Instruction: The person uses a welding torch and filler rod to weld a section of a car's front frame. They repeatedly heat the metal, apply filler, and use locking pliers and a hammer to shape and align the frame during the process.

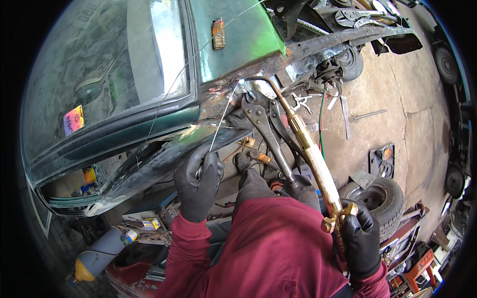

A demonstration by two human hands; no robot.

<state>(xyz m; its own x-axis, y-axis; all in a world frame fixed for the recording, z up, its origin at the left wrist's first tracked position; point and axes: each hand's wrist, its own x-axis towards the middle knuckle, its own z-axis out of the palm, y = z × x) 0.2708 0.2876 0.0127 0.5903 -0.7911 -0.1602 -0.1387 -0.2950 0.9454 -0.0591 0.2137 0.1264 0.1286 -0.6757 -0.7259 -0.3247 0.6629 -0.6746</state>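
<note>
My left hand (pixel 196 186), in a black glove, pinches a thin filler wire (pixel 222 119). The wire slants up to the rusty, scorched corner of the green car body (pixel 216 102), below the windscreen. My right hand (pixel 361 243), also gloved, is wrapped round the rear of a brass welding torch (pixel 313 151), beside its valve knobs. The torch's bent tip meets the wire's far end at a small bright glow on the metal. Locking pliers (pixel 263 126) hang with their jaws at the panel edge, close beside the tip, touched by neither hand.
A lighter (pixel 218 34) lies on the green panel. More locking pliers (pixel 355 19) rest in the engine bay. A tyre (pixel 377 201) lies at right on the concrete floor, near a steel ruler (pixel 345 116) and a green hose (pixel 322 119). A grey cylinder (pixel 102 251) lies lower left.
</note>
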